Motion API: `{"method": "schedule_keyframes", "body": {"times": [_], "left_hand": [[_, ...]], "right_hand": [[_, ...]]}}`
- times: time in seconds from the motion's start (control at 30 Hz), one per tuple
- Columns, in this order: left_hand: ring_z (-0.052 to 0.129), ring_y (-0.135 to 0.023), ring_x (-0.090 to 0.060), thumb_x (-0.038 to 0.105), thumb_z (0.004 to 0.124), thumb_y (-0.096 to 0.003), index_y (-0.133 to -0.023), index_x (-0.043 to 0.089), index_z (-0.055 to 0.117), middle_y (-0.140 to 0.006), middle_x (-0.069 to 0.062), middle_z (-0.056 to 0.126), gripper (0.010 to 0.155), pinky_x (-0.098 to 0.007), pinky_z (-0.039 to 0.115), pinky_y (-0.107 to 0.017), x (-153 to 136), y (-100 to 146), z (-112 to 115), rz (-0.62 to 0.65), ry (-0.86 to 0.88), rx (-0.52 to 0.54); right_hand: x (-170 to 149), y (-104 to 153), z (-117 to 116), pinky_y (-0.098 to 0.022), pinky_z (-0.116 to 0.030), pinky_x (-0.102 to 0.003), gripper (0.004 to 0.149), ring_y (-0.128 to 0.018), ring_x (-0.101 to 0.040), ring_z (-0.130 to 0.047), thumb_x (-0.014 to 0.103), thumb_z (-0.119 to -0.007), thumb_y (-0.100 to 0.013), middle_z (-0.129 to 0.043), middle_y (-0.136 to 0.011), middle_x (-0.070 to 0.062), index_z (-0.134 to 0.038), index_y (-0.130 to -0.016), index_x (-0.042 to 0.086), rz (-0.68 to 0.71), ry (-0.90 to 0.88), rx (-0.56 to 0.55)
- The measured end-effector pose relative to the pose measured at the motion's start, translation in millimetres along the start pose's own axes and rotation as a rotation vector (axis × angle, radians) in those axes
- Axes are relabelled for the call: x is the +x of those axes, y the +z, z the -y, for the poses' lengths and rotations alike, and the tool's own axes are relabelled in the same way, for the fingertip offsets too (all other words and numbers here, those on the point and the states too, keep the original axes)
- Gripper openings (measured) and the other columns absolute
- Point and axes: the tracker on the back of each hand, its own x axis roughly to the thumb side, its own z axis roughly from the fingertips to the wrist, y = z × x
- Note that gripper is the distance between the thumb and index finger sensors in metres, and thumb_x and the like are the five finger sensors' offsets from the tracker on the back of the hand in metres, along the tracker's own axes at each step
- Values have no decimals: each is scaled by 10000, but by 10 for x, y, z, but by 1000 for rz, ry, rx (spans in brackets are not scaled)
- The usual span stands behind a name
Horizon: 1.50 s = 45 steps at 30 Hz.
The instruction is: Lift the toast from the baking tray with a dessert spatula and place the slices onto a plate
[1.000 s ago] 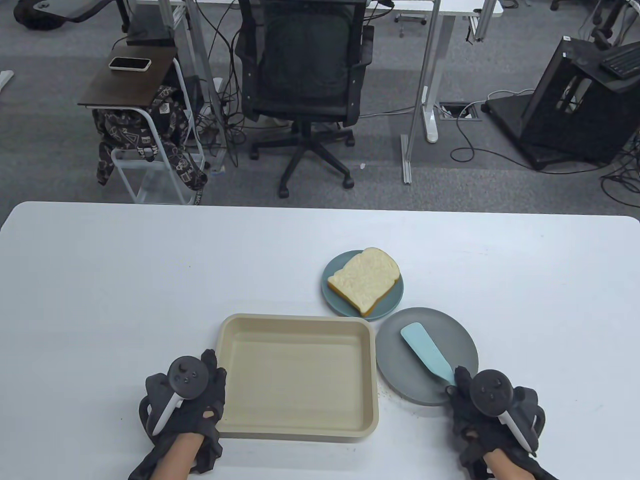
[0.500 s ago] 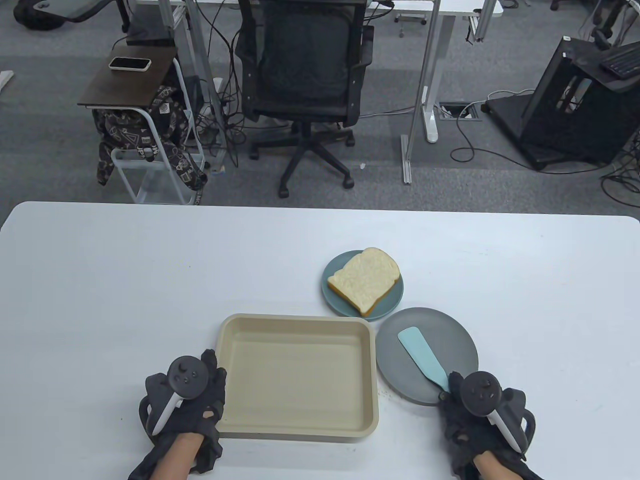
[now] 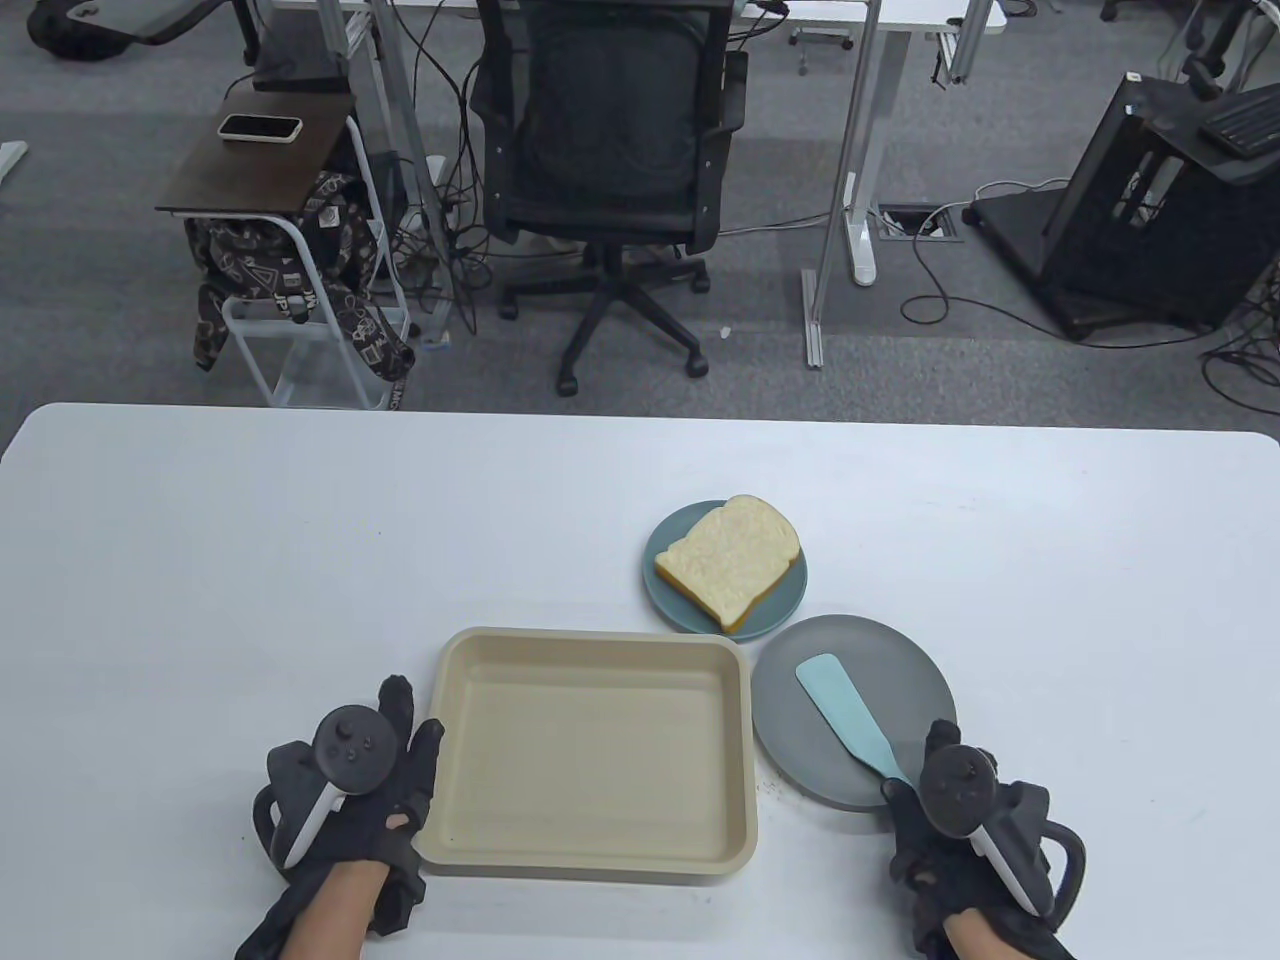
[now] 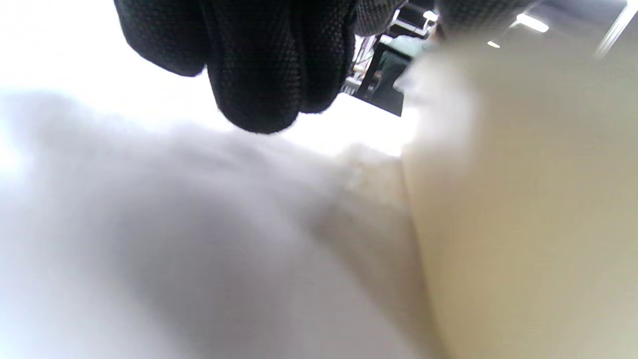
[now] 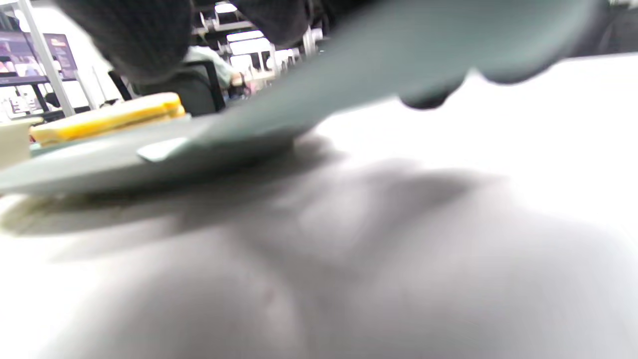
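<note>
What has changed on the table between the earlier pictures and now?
The spatula came down to lie on the grey plate. The right hand drew back from its handle. The left hand slid left off the baking tray. Toast and tray stayed put.

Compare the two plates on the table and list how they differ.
The teal plate is smaller and sits farther from the person; the grey plate is larger and nearer the right hand. The teal plate holds the toast slice; the grey plate carries the light-blue spatula blade. The teal plate looks bluish-green, the grey plate plain grey. Both are round, lie flat beside the empty baking tray, and nearly touch each other.
</note>
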Motion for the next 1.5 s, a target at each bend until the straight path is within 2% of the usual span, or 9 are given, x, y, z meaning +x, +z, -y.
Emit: {"method": "schedule_keyframes", "body": {"times": [0.1,0.2,0.33,0.57,0.63,0.8,0.93,1.37,1.5], "left_hand": [[672,-1045,-444,674,625,-576,-1176,272,400,-1195,-88,568,756,-718,524,-726,108,29,-111,83,45,53],[497,-1138,-462,786,576,-541,-1188,325,392,-1262,-76,433,816,-778,409,-736,293,86,-193,206,42,119],[263,-1193,-453,843,542,-516,-1201,367,339,-1311,-44,277,858,-822,259,-720,563,187,-247,359,-15,201],[40,-1178,-433,866,511,-511,-1207,405,231,-1316,-2,95,880,-830,138,-696,910,179,-279,469,-8,162],[9,-1165,-444,872,502,-513,-1207,414,216,-1315,5,37,880,-832,128,-690,991,161,-298,479,-1,159],[-9,-1154,-466,871,509,-515,-1207,423,208,-1317,14,50,878,-842,118,-681,1105,160,-241,509,59,159],[7,-1158,-467,869,513,-515,-1208,416,223,-1319,11,62,877,-844,123,-679,1103,180,-188,519,18,153],[20,-1160,-474,857,523,-522,-1208,411,229,-1321,3,73,870,-848,117,-674,1053,154,-137,492,69,114],[19,-1159,-473,857,520,-523,-1208,412,228,-1320,5,69,867,-847,117,-674,1095,166,-112,501,33,106]], "right_hand": [[205,36,128,-604,-486,-778,823,-919,-567,-540,608,-668,-429,-392,-1083,-261,-357,-1071,197,61,22,-89],[492,82,232,-620,-450,-785,847,-960,-565,-467,662,-628,-422,-342,-1104,-241,-327,-1078,219,165,-21,-187],[871,154,312,-627,-403,-796,877,-989,-569,-377,709,-601,-412,-279,-1124,-224,-281,-1083,242,285,-116,-274],[1358,194,412,-634,-354,-804,885,-1008,-563,-281,755,-550,-399,-206,-1143,-196,-255,-1088,284,378,-193,-287],[1450,208,447,-634,-344,-806,884,-1013,-553,-262,761,-551,-395,-194,-1149,-181,-263,-1088,293,397,-210,-311],[1525,220,420,-632,-334,-809,884,-1012,-557,-236,775,-533,-396,-166,-1152,-176,-262,-1090,300,417,-232,-305],[1493,212,403,-631,-326,-811,890,-1012,-557,-227,776,-531,-394,-157,-1149,-178,-254,-1090,296,418,-254,-297],[1515,216,351,-626,-317,-818,882,-1011,-563,-237,766,-514,-399,-162,-1148,-190,-259,-1093,285,425,-248,-265],[1524,177,314,-627,-304,-821,884,-1014,-558,-231,765,-518,-397,-156,-1148,-189,-255,-1093,286,425,-244,-250]]}}
